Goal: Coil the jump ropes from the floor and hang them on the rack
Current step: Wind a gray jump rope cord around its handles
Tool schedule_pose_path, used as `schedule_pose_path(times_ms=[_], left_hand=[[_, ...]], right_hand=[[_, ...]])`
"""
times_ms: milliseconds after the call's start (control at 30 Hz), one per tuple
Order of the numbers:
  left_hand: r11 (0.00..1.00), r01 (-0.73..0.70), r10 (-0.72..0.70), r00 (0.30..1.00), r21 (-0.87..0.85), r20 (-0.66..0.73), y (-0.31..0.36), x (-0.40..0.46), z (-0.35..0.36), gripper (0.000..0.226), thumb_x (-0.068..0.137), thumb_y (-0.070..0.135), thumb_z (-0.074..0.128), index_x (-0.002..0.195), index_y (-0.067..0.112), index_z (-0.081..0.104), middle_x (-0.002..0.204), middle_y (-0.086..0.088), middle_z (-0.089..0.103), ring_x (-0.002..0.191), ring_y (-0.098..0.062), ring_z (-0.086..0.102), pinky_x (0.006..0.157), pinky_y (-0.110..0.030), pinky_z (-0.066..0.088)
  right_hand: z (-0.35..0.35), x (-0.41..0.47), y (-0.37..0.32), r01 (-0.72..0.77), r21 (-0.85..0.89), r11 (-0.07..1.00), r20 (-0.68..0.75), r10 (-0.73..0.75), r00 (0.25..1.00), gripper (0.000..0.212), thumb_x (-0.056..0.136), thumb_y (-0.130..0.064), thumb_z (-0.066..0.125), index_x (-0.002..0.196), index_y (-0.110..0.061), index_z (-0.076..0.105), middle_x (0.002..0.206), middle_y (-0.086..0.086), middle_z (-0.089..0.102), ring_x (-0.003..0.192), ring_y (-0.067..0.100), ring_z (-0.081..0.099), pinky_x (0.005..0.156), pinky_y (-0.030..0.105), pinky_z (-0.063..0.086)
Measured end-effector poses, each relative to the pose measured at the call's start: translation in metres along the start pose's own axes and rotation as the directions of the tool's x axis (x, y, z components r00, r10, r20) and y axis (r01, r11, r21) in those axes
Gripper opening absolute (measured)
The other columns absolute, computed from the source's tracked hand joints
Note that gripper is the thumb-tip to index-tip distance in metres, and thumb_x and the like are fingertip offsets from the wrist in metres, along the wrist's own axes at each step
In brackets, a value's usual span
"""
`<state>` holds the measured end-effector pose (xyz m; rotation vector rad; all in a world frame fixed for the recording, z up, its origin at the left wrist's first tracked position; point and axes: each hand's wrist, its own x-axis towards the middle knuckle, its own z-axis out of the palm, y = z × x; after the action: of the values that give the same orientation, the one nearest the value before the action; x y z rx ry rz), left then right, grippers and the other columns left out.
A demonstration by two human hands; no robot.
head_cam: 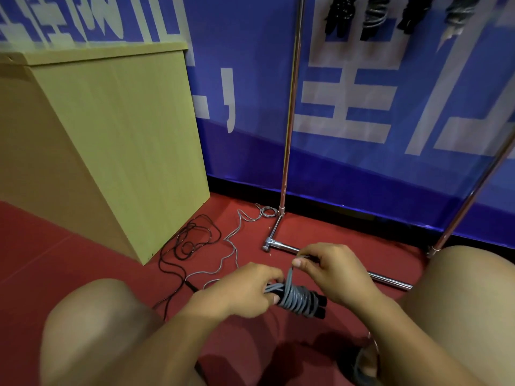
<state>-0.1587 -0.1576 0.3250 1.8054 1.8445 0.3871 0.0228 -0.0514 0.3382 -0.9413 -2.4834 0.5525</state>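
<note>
A grey jump rope bundle [298,298] with black handles sticks out low in the middle, wound in tight turns. My left hand [245,288] grips its left end. My right hand [331,271] pinches a loop of the same grey rope just above the bundle. A loose grey rope [234,246] trails across the red floor toward the rack's foot. A black rope [192,240] lies tangled beside the wooden cabinet. The chrome rack [287,151] stands against the blue banner, with several coiled ropes [373,15] hanging at the top.
A tall wooden cabinet [119,140] stands at the left against the banner. The rack's base bar [390,281] runs along the floor behind my hands. My bare knees [92,324] frame the view on both sides as I crouch.
</note>
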Motion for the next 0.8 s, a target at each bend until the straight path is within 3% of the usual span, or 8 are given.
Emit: schedule_pose_path(times_ms=[167, 267, 333, 400, 500, 600, 700, 800], left_hand=[[0.966, -0.04, 0.059, 0.996, -0.255, 0.067, 0.007, -0.008, -0.011, 0.015, 0.089, 0.011, 0.062, 0.097, 0.023, 0.062, 0.077, 0.008, 0.065, 0.063, -0.004, 0.052, 0.063, -0.022, 0.042], [0.874, -0.059, 0.103, 0.992, -0.482, 0.066, 0.009, -0.013, -0.02, 0.014, 0.09, 0.008, 0.061, 0.096, 0.021, 0.063, 0.081, -0.001, 0.067, 0.069, -0.016, 0.055, 0.066, -0.03, 0.044], [0.81, -0.089, 0.149, 0.987, -0.58, 0.057, 0.01, -0.014, -0.022, 0.012, 0.09, 0.005, 0.06, 0.098, 0.014, 0.062, 0.083, -0.005, 0.069, 0.072, -0.021, 0.055, 0.066, -0.033, 0.044], [0.756, -0.124, 0.194, 0.98, -0.643, 0.039, 0.013, -0.015, -0.023, 0.011, 0.09, 0.003, 0.061, 0.101, 0.004, 0.061, 0.083, -0.007, 0.07, 0.073, -0.023, 0.057, 0.065, -0.029, 0.046], [0.628, -0.169, 0.231, 0.973, -0.76, -0.025, 0.019, -0.016, -0.025, 0.017, 0.086, 0.003, 0.063, 0.103, 0.004, 0.061, 0.082, -0.006, 0.069, 0.073, -0.013, 0.063, 0.063, -0.022, 0.048], [0.544, -0.222, 0.199, 0.971, -0.809, -0.132, 0.019, -0.015, -0.027, 0.023, 0.086, 0.004, 0.064, 0.109, 0.003, 0.061, 0.084, -0.007, 0.07, 0.071, -0.012, 0.061, 0.065, -0.023, 0.049], [0.532, -0.245, 0.099, 0.969, -0.811, -0.228, 0.016, -0.013, -0.026, 0.026, 0.087, 0.008, 0.065, 0.112, 0.002, 0.062, 0.085, -0.008, 0.071, 0.065, -0.013, 0.056, 0.065, -0.024, 0.048], [0.535, -0.25, 0.01, 0.957, -0.807, -0.289, 0.017, -0.01, -0.024, 0.022, 0.092, 0.003, 0.063, 0.114, -0.001, 0.062, 0.084, -0.008, 0.07, 0.062, -0.013, 0.054, 0.062, -0.022, 0.048]], right_hand=[[-0.009, 0.006, 0.003, -0.234, 0.143, 0.962, -0.034, 0.241, 0.97, 0.035, 0.067, -0.057, 0.081, 0.066, -0.026, 0.066, 0.06, -0.005, 0.063, 0.056, 0.004, 0.054, 0.057, 0.028, 0.044], [-0.015, 0.008, 0.003, -0.339, 0.461, 0.82, 0.031, 0.367, 0.93, 0.035, 0.065, -0.041, 0.088, 0.068, -0.015, 0.066, 0.056, -0.004, 0.057, 0.05, 0.009, 0.044, 0.049, 0.026, 0.037], [-0.016, 0.01, 0.005, -0.362, 0.656, 0.662, 0.111, 0.389, 0.914, 0.027, 0.069, -0.028, 0.087, 0.07, -0.012, 0.065, 0.058, 0.0, 0.052, 0.052, 0.012, 0.039, 0.047, 0.022, 0.032], [-0.015, 0.011, 0.007, -0.368, 0.722, 0.586, 0.158, 0.378, 0.912, 0.022, 0.071, -0.023, 0.084, 0.073, -0.012, 0.066, 0.061, 0.001, 0.052, 0.054, 0.011, 0.04, 0.049, 0.021, 0.034], [-0.013, 0.011, 0.004, -0.349, 0.794, 0.498, 0.205, 0.322, 0.924, 0.023, 0.069, -0.025, 0.08, 0.076, -0.01, 0.064, 0.061, 0.002, 0.054, 0.051, 0.01, 0.045, 0.051, 0.022, 0.039], [-0.01, 0.009, 0.002, -0.311, 0.747, 0.587, 0.172, 0.281, 0.944, 0.022, 0.067, -0.013, 0.08, 0.077, -0.006, 0.062, 0.063, 0.002, 0.058, 0.057, 0.012, 0.048, 0.054, 0.026, 0.041], [-0.001, 0.008, -0.003, -0.378, 0.68, 0.628, 0.214, 0.323, 0.922, 0.009, 0.086, -0.01, 0.063, 0.078, -0.007, 0.061, 0.064, 0.005, 0.057, 0.053, 0.014, 0.042, 0.051, 0.03, 0.034], [0.004, 0.005, -0.01, -0.424, 0.654, 0.627, 0.305, 0.294, 0.906, 0.022, 0.1, -0.018, 0.055, 0.083, -0.008, 0.062, 0.066, 0.005, 0.06, 0.047, 0.014, 0.039, 0.044, 0.025, 0.029]])
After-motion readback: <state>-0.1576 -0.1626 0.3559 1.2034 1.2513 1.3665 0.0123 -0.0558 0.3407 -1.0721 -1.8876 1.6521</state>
